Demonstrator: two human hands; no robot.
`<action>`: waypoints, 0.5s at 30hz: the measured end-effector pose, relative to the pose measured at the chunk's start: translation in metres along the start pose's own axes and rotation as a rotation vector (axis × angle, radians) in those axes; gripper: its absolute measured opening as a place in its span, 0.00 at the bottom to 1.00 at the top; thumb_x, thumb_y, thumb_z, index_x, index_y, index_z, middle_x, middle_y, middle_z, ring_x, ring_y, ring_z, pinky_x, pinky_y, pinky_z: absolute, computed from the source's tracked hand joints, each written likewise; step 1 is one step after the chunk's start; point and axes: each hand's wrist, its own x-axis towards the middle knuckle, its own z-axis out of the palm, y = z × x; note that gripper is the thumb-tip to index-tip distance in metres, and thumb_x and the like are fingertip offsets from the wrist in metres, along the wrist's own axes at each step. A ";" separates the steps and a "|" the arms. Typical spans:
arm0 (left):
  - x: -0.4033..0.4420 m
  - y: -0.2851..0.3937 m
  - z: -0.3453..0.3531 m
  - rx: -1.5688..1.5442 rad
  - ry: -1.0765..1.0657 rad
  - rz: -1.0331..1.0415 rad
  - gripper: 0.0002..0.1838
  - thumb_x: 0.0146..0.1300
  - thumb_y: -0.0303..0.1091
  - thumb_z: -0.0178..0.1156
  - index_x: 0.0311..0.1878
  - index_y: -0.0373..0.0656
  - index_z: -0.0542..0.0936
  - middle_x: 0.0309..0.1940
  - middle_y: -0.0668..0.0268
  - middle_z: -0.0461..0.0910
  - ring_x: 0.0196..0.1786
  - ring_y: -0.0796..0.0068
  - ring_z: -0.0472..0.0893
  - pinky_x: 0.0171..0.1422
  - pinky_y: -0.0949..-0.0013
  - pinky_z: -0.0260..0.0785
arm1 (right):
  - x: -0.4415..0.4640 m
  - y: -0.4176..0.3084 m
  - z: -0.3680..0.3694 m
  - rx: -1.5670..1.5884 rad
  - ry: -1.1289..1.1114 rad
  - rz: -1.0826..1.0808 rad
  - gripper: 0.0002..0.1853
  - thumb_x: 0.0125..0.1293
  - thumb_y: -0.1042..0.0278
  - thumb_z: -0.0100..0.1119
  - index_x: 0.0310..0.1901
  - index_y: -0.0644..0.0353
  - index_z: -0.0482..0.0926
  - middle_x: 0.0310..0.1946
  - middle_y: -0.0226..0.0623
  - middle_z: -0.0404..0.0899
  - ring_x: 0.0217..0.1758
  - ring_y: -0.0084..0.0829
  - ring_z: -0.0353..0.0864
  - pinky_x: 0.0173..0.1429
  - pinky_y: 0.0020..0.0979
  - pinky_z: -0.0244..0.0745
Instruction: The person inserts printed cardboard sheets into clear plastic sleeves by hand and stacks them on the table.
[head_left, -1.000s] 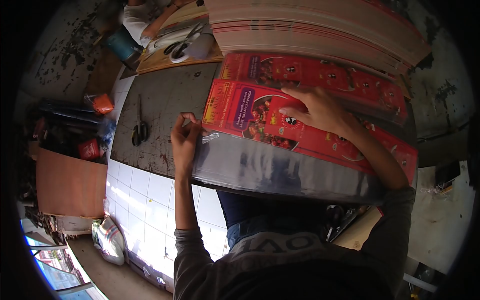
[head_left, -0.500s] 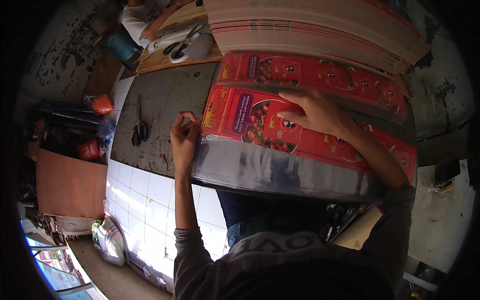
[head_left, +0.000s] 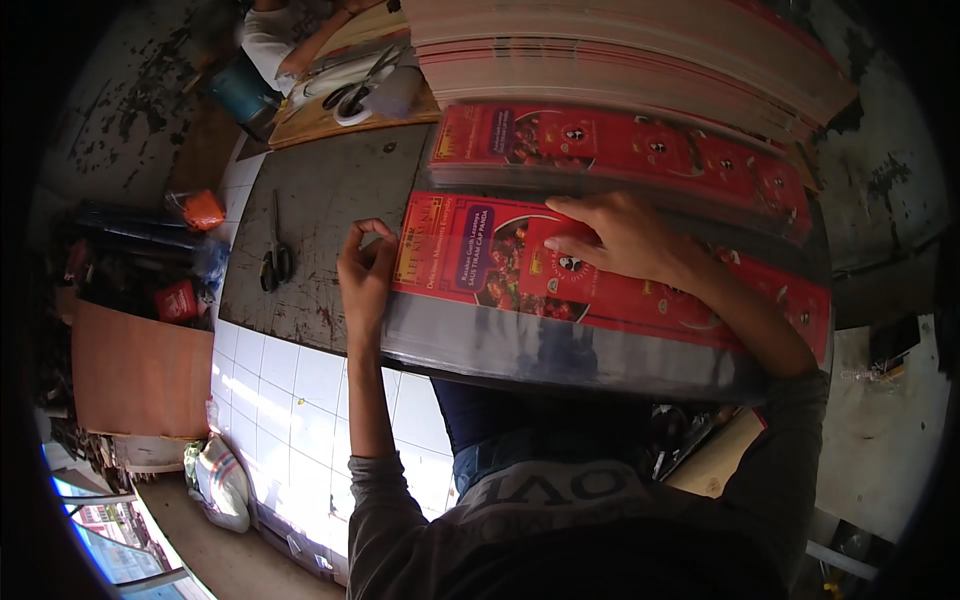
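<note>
A long red printed strip (head_left: 450, 250) with food pictures lies across a stack of clear plastic sheets (head_left: 470, 340) in front of me. My right hand (head_left: 620, 240) rests palm down on the strip, fingers stretched and thumb apart. At the strip's left end, my left hand (head_left: 366, 265) is closed, its thumb and forefinger curled together by the edge; what is between them, if anything, is hidden. Behind lies a stack of similar red strips (head_left: 620, 140), glossy as if under plastic.
Tall stacks of pale-edged sheets (head_left: 600, 65) stand at the back. Black-handled scissors (head_left: 276, 262) lie on the worn grey table (head_left: 310, 200) to the left. Another person's arm (head_left: 312, 50) is at a wooden board (head_left: 300, 125) holding more scissors (head_left: 350, 98).
The front red strip has shifted toward me and slightly left, widening the gap to the stack behind. My right hand has moved with it; my left hand has stayed almost in place.
</note>
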 end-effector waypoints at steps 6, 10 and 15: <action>-0.003 0.013 0.004 0.020 0.042 -0.051 0.09 0.62 0.26 0.49 0.46 0.38 0.71 0.21 0.68 0.79 0.22 0.90 0.68 0.29 0.83 0.56 | -0.002 -0.003 0.002 -0.023 0.030 0.000 0.24 0.60 0.54 0.59 0.49 0.65 0.76 0.21 0.46 0.77 0.24 0.40 0.78 0.34 0.37 0.72; -0.003 0.010 0.001 -0.088 0.049 -0.090 0.14 0.63 0.26 0.47 0.52 0.38 0.71 0.24 0.65 0.80 0.24 0.87 0.72 0.31 0.83 0.60 | -0.001 -0.002 0.005 -0.008 0.069 -0.008 0.23 0.60 0.52 0.58 0.47 0.65 0.76 0.21 0.47 0.78 0.28 0.43 0.80 0.37 0.39 0.74; -0.003 0.007 0.000 -0.122 -0.010 -0.086 0.17 0.63 0.26 0.46 0.55 0.37 0.70 0.27 0.63 0.81 0.28 0.84 0.76 0.33 0.81 0.65 | -0.002 0.001 0.004 -0.002 0.021 -0.003 0.29 0.60 0.43 0.54 0.48 0.66 0.75 0.27 0.50 0.79 0.33 0.45 0.80 0.41 0.40 0.73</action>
